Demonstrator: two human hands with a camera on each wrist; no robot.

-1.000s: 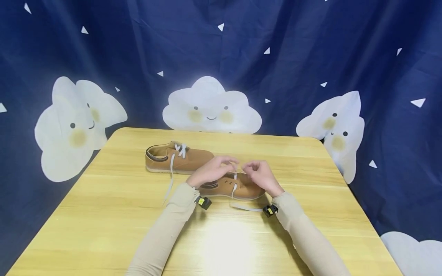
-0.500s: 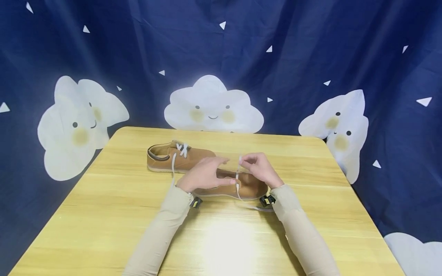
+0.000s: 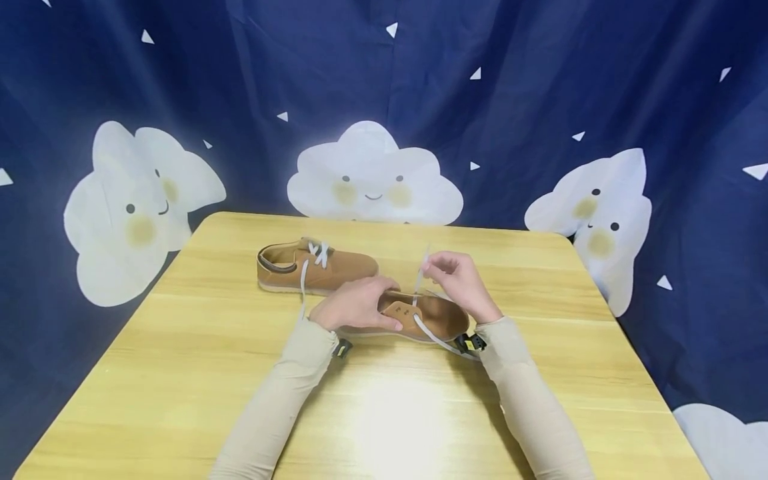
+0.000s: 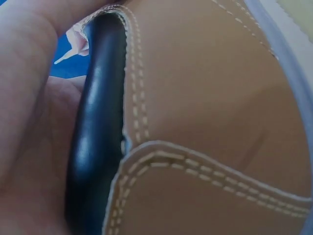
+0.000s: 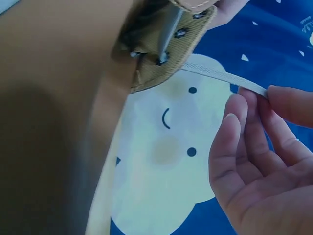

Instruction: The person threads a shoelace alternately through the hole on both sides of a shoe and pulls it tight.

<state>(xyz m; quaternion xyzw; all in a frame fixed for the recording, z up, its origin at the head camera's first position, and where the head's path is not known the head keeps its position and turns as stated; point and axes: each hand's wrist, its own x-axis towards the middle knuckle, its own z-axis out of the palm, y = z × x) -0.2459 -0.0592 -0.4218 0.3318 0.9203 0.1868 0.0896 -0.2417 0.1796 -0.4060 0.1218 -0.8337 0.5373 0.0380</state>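
A brown leather shoe (image 3: 445, 316) lies nearer me with its toe to the right. My left hand (image 3: 355, 303) grips it by the ankle opening, thumb over the near side. In the left wrist view the dark padded collar (image 4: 98, 112) sits within that hand, beside the stitched brown side (image 4: 210, 98). My right hand (image 3: 461, 281) pinches a pale flat shoelace (image 5: 220, 75) between thumb and forefinger, above the shoe. The lace runs taut to the eyelet flap (image 5: 188, 44), where a strand crosses underneath. The lace's other length (image 3: 433, 335) trails over the near side toward my right wrist.
Behind and to the left stands a matching brown shoe (image 3: 351, 268), its white lace crossed on top and one end hanging down. Both shoes rest on a wooden table (image 3: 180, 373). A dark blue curtain (image 3: 240, 80) with clouds hangs beyond the far edge.
My right hand has taken the lace and drawn it upward, pulling more length through. The left hand has moved from above the shoe down onto its opening and now grips it.
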